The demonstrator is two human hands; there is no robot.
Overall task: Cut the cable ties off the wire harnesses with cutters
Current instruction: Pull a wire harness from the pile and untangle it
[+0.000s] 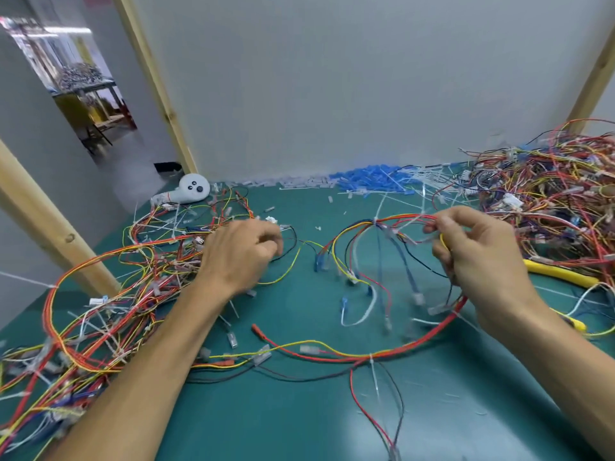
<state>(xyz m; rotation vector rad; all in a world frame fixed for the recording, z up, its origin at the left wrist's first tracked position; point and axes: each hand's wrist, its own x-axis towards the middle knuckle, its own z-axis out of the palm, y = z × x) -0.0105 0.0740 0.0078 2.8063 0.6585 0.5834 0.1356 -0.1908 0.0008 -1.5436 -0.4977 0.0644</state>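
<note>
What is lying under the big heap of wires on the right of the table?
A yellow handle sticks out from under the heap of wires, on the green table. One end is covered by wires, so the whole tool cannot be seen.

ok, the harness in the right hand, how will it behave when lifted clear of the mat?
Probably floppy: the harness droops in loose loops from the right hand onto the green mat. Likely light, since a few fingers hold it up. Its dangling branches may snag the left pile.
</note>
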